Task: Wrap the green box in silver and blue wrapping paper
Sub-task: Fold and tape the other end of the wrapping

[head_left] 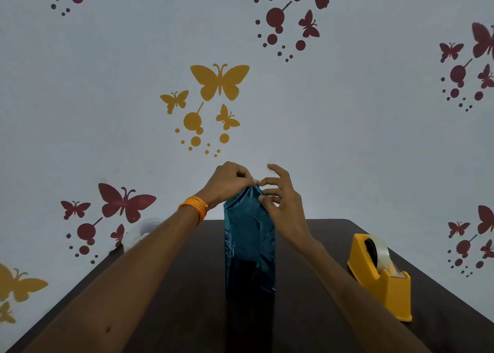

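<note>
A tall box stands upright at the middle of the dark table, fully covered in shiny blue wrapping paper (250, 245); no green shows. My left hand (230, 183) pinches the gathered paper at the top of the box. My right hand (280, 200) is at the top right edge, its thumb and forefinger pinching the paper there while the other fingers spread out. An orange thread band (194, 207) sits on my left wrist.
A yellow tape dispenser (381, 276) with a clear tape roll stands on the table's right side. The dark brown table (176, 286) ends just behind the box, against a wall with butterfly decals. A faint clear object (145, 232) lies at the far left corner.
</note>
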A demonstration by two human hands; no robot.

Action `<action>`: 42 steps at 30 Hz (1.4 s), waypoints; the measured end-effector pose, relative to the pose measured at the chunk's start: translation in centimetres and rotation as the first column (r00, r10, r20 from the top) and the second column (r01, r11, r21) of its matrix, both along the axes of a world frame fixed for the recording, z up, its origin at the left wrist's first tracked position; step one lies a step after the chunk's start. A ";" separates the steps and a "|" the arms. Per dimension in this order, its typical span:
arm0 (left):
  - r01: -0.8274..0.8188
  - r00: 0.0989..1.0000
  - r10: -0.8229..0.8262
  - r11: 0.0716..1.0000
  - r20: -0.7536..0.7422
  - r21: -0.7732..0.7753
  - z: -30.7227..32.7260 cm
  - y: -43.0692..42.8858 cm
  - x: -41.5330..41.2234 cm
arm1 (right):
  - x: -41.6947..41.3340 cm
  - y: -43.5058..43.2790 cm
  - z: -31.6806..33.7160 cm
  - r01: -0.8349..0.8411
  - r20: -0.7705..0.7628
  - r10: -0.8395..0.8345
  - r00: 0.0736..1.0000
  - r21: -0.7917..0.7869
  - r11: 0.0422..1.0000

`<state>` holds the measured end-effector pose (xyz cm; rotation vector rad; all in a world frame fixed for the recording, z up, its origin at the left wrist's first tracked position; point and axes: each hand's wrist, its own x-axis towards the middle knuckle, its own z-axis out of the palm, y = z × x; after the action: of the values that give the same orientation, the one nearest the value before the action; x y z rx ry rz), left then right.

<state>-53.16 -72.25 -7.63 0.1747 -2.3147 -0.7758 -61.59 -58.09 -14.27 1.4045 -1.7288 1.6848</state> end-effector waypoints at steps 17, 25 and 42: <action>0.110 0.992 -0.116 0.988 -0.042 -0.111 0.1 -1.0 0.7 | 0.1 -0.2 0.4 -0.039 0.085 0.043 0.995 -0.048 0.998; 0.090 0.993 -0.093 0.995 -0.066 -0.044 0.4 -0.6 0.8 | 0.2 -0.4 0.5 -0.044 0.113 0.049 0.992 -0.049 0.998; 0.108 0.994 -0.106 0.991 0.029 -0.077 0.1 -0.7 -0.1 | -1.5 0.2 0.8 -0.063 0.273 0.052 0.961 0.030 0.998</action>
<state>-53.22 -72.99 -7.57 0.0252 -2.3893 -0.7376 -63.04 -57.89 -13.42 1.2993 -1.8883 1.9647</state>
